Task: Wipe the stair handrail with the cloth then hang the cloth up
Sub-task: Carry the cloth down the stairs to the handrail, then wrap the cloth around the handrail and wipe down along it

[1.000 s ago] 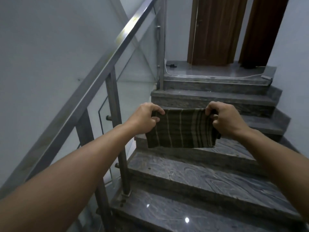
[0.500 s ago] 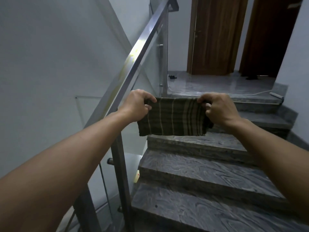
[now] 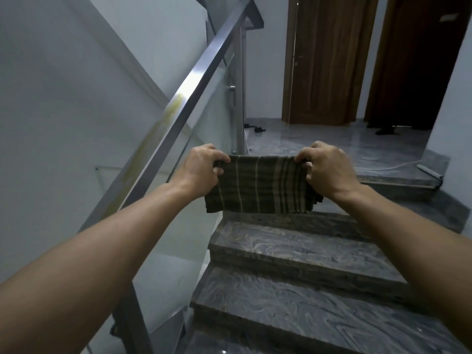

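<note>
A dark green striped cloth (image 3: 258,185) hangs folded and stretched flat between both hands, over the stairs. My left hand (image 3: 201,169) pinches its upper left corner and my right hand (image 3: 325,168) pinches its upper right corner. The steel handrail (image 3: 194,88) runs diagonally up on the left, from my left forearm to a post at the landing. A yellowish smear (image 3: 163,123) streaks the rail's top face. The cloth is to the right of the rail and does not touch it.
Glass panels (image 3: 204,139) fill the space below the rail, held by steel posts (image 3: 238,98). Grey marble steps (image 3: 293,251) climb to a landing (image 3: 332,139) with two brown wooden doors (image 3: 329,57). A white cable (image 3: 398,166) and small dark items lie on the landing.
The view has climbed closer to the landing and the rail. Both hands keep their hold on the cloth, carried forward and up with me.
</note>
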The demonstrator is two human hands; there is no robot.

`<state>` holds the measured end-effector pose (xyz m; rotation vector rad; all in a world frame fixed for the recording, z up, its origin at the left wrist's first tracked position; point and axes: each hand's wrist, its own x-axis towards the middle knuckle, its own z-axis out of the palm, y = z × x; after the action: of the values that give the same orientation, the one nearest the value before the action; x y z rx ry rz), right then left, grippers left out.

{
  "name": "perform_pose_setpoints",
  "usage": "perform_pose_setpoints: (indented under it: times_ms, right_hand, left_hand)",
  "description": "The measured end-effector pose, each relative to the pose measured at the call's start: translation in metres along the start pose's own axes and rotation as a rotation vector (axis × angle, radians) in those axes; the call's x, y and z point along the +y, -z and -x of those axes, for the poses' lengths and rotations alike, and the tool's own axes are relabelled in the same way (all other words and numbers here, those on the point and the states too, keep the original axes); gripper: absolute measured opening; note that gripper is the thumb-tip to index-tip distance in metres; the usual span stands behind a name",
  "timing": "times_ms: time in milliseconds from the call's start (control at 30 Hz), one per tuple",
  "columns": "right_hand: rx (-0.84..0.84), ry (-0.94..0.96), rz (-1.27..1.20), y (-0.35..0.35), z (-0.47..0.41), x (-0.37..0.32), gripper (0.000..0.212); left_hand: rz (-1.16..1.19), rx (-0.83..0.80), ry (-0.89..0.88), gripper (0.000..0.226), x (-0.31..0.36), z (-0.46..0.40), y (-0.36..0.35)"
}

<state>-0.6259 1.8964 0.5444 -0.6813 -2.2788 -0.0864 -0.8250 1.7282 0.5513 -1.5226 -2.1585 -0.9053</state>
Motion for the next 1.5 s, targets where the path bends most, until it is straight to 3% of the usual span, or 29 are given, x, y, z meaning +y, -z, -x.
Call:
perform_pose_setpoints:
  times_ms: [133, 267, 400, 567, 800, 1033, 1200, 1333, 1433, 1500]
  right_hand:
    - [-0.016, -0.006, 0.03, 0.007, -0.068, 0.013, 0.015]
    - [0.019, -0.045, 0.068, 0.003, -0.131, 0.02, 0.028]
    - [0.102, -0.058, 0.158, -0.006, -0.185, 0.026, 0.021]
    - [0.164, -0.194, -0.049, -0.025, -0.253, 0.024, 0.021]
    - [0.259, -0.237, -0.444, -0.053, -0.346, -0.024, 0.029]
    - [0.02, -0.097, -0.614, -0.076, -0.416, -0.071, 0.053]
    - [-0.159, 0.062, -0.482, -0.096, -0.461, -0.082, 0.054]
    - [-0.264, 0.18, -0.302, -0.122, -0.488, -0.081, 0.077]
    - [-0.324, 0.267, -0.183, -0.131, -0.499, -0.075, 0.077]
    - [-0.33, 0.334, -0.093, -0.134, -0.505, -0.07, 0.072]
  left_hand:
    - [-0.011, 0.024, 0.024, 0.027, 0.007, -0.055, 0.013]
    - [-0.04, 0.045, 0.057, 0.028, 0.004, -0.106, 0.025]
    - [-0.04, 0.083, 0.064, 0.028, -0.004, -0.155, 0.032]
    - [-0.027, 0.168, 0.055, 0.027, -0.023, -0.21, 0.038]
    - [0.052, 0.272, 0.233, 0.024, -0.065, -0.255, 0.063]
    - [0.005, 0.348, 0.414, 0.03, -0.092, -0.29, 0.077]
    - [-0.07, 0.319, 0.559, 0.035, -0.102, -0.316, 0.07]
    - [-0.281, 0.21, 0.669, 0.038, -0.097, -0.329, 0.055]
    - [-0.415, 0.209, 0.533, 0.036, -0.091, -0.335, 0.038]
    - [-0.356, 0.227, 0.402, 0.039, -0.09, -0.342, 0.027]
